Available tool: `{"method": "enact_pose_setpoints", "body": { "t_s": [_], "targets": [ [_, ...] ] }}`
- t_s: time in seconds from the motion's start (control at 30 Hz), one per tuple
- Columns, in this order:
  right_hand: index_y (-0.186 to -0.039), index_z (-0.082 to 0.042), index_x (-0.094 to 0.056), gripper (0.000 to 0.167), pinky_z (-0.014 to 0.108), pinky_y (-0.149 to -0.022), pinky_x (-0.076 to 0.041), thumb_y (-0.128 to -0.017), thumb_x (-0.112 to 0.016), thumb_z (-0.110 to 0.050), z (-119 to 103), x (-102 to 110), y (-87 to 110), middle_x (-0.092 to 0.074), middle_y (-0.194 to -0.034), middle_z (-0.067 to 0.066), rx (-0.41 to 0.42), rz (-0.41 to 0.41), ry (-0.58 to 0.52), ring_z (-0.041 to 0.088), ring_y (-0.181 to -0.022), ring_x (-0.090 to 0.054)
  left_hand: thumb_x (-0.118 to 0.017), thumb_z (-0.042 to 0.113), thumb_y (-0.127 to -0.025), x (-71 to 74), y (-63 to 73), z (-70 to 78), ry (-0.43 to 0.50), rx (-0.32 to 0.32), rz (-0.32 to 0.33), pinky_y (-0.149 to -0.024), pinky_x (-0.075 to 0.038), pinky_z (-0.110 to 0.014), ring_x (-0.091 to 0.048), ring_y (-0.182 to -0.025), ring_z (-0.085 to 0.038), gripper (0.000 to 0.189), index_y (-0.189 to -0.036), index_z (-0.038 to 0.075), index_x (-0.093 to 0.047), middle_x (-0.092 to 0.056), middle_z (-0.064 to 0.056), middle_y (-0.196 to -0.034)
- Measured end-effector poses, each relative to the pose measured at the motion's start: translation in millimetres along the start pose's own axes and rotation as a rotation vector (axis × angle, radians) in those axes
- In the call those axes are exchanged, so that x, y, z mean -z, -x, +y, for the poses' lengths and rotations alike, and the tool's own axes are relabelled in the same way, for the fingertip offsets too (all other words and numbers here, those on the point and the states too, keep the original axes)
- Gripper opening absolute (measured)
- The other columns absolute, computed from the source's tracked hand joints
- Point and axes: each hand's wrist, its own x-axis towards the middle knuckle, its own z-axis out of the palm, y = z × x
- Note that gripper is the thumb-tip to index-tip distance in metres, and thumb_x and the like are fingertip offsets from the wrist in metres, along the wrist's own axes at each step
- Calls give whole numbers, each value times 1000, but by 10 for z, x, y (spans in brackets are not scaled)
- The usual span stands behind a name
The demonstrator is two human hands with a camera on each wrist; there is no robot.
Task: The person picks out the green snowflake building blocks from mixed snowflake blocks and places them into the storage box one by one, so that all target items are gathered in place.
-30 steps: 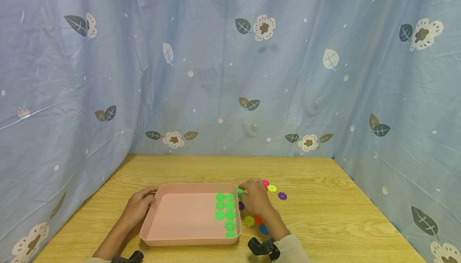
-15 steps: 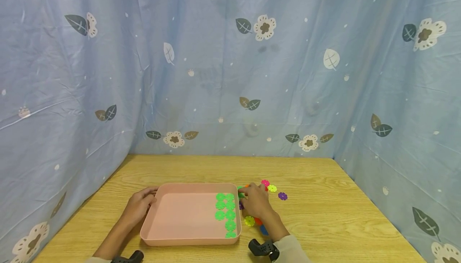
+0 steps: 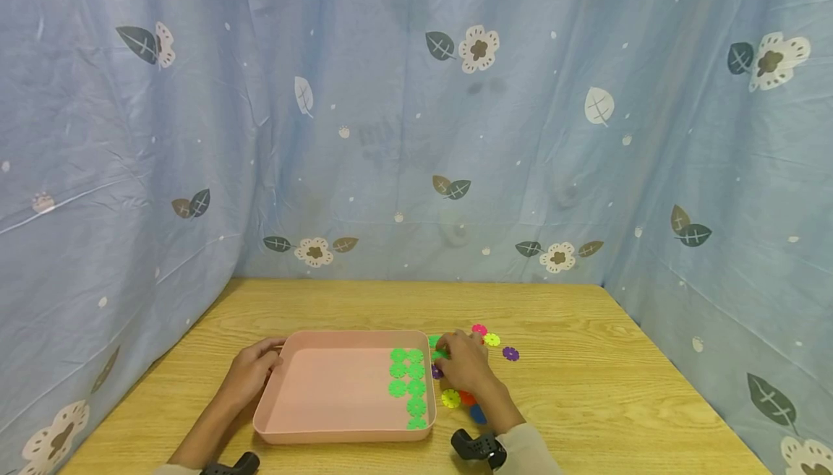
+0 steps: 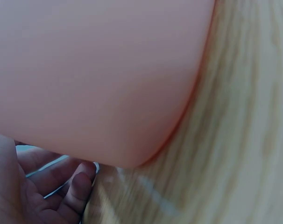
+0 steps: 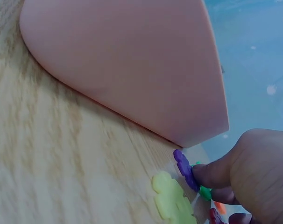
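A shallow pink tray (image 3: 338, 388) sits on the table, with several green snowflake discs (image 3: 416, 388) lying flat along its right side. My left hand (image 3: 247, 370) rests against the tray's left side, its fingertips at the outer wall; the left wrist view shows the fingers loosely bent. My right hand (image 3: 465, 359) reaches into loose discs right of the tray, thumb and fingers bent downward. In the right wrist view, the thumb is at a purple snowflake disc (image 5: 184, 169), and a green disc (image 5: 205, 192) shows between thumb and finger; I cannot tell whether it is pinched.
Around the right hand lie a yellow disc (image 3: 450, 398), a blue disc (image 3: 478, 413) and a red disc (image 3: 466, 397). Farther back are a pink disc (image 3: 479, 330), another yellow disc (image 3: 492, 340) and a purple disc (image 3: 510, 353). A blue patterned curtain (image 3: 416, 135) surrounds the wooden table (image 3: 618, 388).
My right hand has shifted slightly right and its fingers have moved among the discs, so green ones show beside the fingertips. The left hand and the tray have stayed in place.
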Motion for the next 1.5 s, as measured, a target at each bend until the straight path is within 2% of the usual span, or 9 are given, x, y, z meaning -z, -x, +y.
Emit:
{"method": "enact_pose_setpoints", "body": {
  "t_s": [0.23,0.47,0.73,0.83,1.0,1.07,1.2,1.37,1.5],
  "targets": [
    [-103,-2,-72,19,45,-78,-35,-87,-79,-11,17,16,-7,-65,-92,5,-29,-7,-30,26,-91,-42,-50,6,-99,2,6,-9,-4,1,-9,-74,-55,-29,-67,-95,-21,42,-139,-4,-57,-64,-25,-130],
    [-103,-1,-72,21,45,-78,-36,-85,-80,-11,13,19,-17,-67,-92,5,-55,-2,-42,26,-92,-43,-49,6,-99,1,4,-5,-14,-5,-9,-76,-55,-29,-68,-100,-24,42,-139,-4,-57,-64,-26,-130],
    [-96,-6,-67,21,50,-84,-36,-82,-82,-7,21,-6,-19,-61,-82,1,-100,17,-107,29,-99,-46,-50,7,-99,6,5,-21,-20,5,-10,-72,-54,-29,-67,-92,-21,42,-139,-4,-57,-64,-25,-131],
    [-94,-5,-66,17,44,-79,-41,-83,-79,-2,38,-3,-20,-61,-80,1,-94,33,-144,26,-93,-49,-50,8,-99,7,2,-26,-13,11,-8,-72,-54,-30,-66,-89,-20,42,-139,-3,-58,-64,-25,-131],
    [-96,2,-65,6,25,-52,-43,-91,-64,5,77,22,-18,-59,-73,5,-67,25,-248,16,-63,-53,-51,8,-99,8,-8,-23,-13,8,-5,-72,-54,-29,-66,-89,-18,42,-138,-3,-58,-64,-24,-130],
    [-98,4,-64,7,24,-51,-44,-93,-60,6,86,39,-15,-60,-74,7,-61,23,-279,15,-60,-54,-51,8,-99,7,-8,-22,-19,7,-4,-72,-54,-29,-66,-89,-17,41,-138,-3,-58,-65,-23,-130],
    [-102,5,-65,10,26,-56,-46,-95,-58,5,78,92,-19,-61,-82,8,-52,36,-301,15,-64,-54,-51,8,-99,6,-6,-17,-24,8,-1,-71,-54,-29,-66,-87,-18,42,-138,-2,-59,-65,-23,-129],
    [-104,8,-67,13,25,-50,-43,-96,-58,5,60,165,-35,-61,-78,10,-54,34,-331,14,-55,-51,-50,8,-99,5,-4,-10,-29,9,-1,-72,-54,-29,-66,-88,-19,42,-138,-3,-58,-65,-24,-129],
    [-103,8,-69,12,24,-50,-43,-95,-60,5,56,214,-41,-64,-79,10,-29,52,-330,14,-57,-52,-50,8,-99,4,-5,-19,-34,8,-4,-72,-54,-29,-66,-90,-20,43,-139,-3,-57,-64,-24,-130]
  ]
}}
